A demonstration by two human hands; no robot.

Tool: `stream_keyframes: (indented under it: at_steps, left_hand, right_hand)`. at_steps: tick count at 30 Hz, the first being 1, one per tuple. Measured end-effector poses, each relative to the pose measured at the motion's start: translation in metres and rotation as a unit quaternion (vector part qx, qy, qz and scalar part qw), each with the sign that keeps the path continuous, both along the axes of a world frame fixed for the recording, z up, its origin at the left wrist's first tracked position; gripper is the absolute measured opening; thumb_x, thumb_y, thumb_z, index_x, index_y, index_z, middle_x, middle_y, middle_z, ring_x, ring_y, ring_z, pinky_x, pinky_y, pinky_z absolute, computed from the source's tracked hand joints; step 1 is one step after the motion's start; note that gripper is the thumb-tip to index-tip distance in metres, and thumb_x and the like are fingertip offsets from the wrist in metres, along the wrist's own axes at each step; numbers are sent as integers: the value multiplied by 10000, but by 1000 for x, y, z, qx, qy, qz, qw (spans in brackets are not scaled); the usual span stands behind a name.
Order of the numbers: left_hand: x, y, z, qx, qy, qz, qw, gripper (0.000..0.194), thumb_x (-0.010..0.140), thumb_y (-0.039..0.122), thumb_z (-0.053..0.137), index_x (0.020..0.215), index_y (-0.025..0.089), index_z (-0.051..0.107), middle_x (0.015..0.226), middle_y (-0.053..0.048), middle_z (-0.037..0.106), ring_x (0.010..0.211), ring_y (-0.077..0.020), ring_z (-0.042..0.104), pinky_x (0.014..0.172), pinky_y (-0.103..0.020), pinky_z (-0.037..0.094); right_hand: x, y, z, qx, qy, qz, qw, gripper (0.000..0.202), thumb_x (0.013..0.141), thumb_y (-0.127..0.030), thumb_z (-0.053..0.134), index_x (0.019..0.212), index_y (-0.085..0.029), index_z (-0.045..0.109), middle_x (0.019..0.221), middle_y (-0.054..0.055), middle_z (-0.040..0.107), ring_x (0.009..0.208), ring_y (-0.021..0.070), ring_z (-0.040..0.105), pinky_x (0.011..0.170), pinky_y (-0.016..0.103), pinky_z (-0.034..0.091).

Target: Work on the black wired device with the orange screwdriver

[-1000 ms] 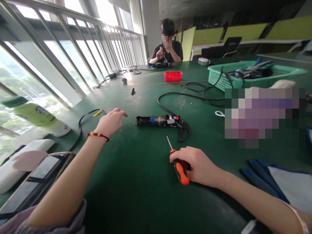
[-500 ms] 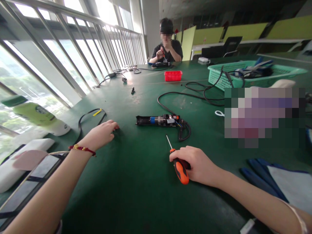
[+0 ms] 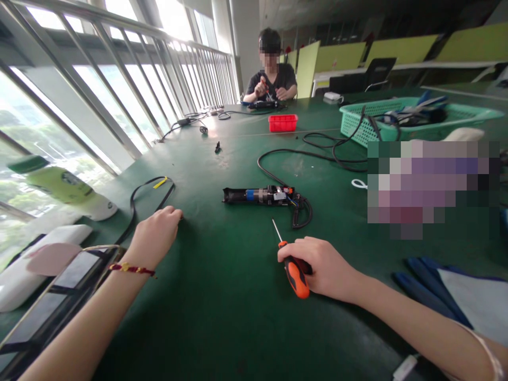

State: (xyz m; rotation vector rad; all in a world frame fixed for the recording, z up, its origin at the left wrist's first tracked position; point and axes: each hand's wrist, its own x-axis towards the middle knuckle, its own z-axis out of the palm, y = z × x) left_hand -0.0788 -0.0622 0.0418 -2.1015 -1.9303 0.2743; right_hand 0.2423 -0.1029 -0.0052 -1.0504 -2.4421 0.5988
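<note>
Right hand [image 3: 323, 269] closed around screwdriver [image 3: 296, 274], covering part of it. Left hand [image 3: 156, 238] curled; cannot tell whether it pinches anything. Basket [image 3: 352, 126] contents [image 3: 423, 114] overlapping, not identifiable.

Apparently an office: beyond the broad, smooth green-topped table [image 3: 222, 296] stand flat yellow-green cubicle partitions [image 3: 341, 56], a long white desk [image 3: 428, 67] and a black-backed office chair [image 3: 380, 71]; left of the table, a silver metal railing [image 3: 119, 25] fronts tall glass windows [image 3: 170, 18].
</note>
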Motion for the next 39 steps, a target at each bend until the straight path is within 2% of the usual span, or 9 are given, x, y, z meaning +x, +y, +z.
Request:
stream_keyframes:
  at_steps: [4,8,12,16,18,24,31,35,39]
  left_hand:
    - [22,-4,-2,20,17,-12,1000,243,838,90,324,807,150,558,855,-102,585,744,-234,597,510,-286,417]
    - [54,-13,-13,42,12,-85,995,198,837,74,362,834,150,544,883,-101,575,817,-227,588,575,-286,460]
    - [75,-18,-24,49,9,-191,980,188,845,66,378,875,154,541,885,-88,571,810,-213,558,697,-310,473]
    - [72,-15,-28,56,-48,-222,972,186,885,119,345,890,155,527,880,-81,554,807,-204,536,718,-311,465]
    - [67,-13,-30,57,-87,-232,967,198,904,156,321,884,158,519,877,-75,547,808,-200,529,729,-313,462]
    - [59,-8,-36,46,-204,-255,944,166,898,217,341,879,171,499,888,-58,538,823,-189,516,759,-326,455]
    - [61,-8,-34,29,-256,-268,928,109,842,228,394,823,184,492,849,-36,543,787,-171,509,742,-319,449]
    - [71,-7,-29,23,-283,-248,926,64,811,215,430,780,190,481,799,-15,549,736,-156,526,677,-288,444]
    - [92,3,-23,39,-321,-248,913,29,782,186,465,777,189,494,800,-5,558,717,-137,531,661,-262,443]
  right_hand:
    - [1,-1,-2,2,38,1,999,216,721,-89,548,898,-198,606,774,-5,653,618,109,518,624,237,368]
    - [3,-5,1,9,155,-27,988,165,773,-124,531,920,-197,544,712,-25,602,551,83,496,561,205,384]
    - [3,-7,6,70,236,-133,960,95,799,-163,515,884,-205,516,682,-27,539,529,89,482,562,219,403]
    - [3,-1,5,43,259,-269,926,111,814,-226,519,922,-206,510,740,-14,525,601,114,509,609,240,420]
    - [3,2,3,19,261,-301,917,112,814,-249,526,916,-206,512,788,-5,534,664,127,527,653,252,422]
    - [3,4,5,-25,252,-270,929,120,838,-308,520,795,-197,538,753,-6,551,635,118,514,617,241,405]
    - [4,2,9,7,252,-247,936,151,826,-308,535,727,-193,535,658,-19,544,552,100,476,561,232,390]
    - [4,0,9,-5,263,-233,936,187,838,-302,497,696,-186,532,595,-24,505,511,96,447,516,232,369]
    - [3,-3,10,-33,256,-162,952,164,835,-259,482,701,-180,533,605,-21,518,520,95,453,528,231,373]
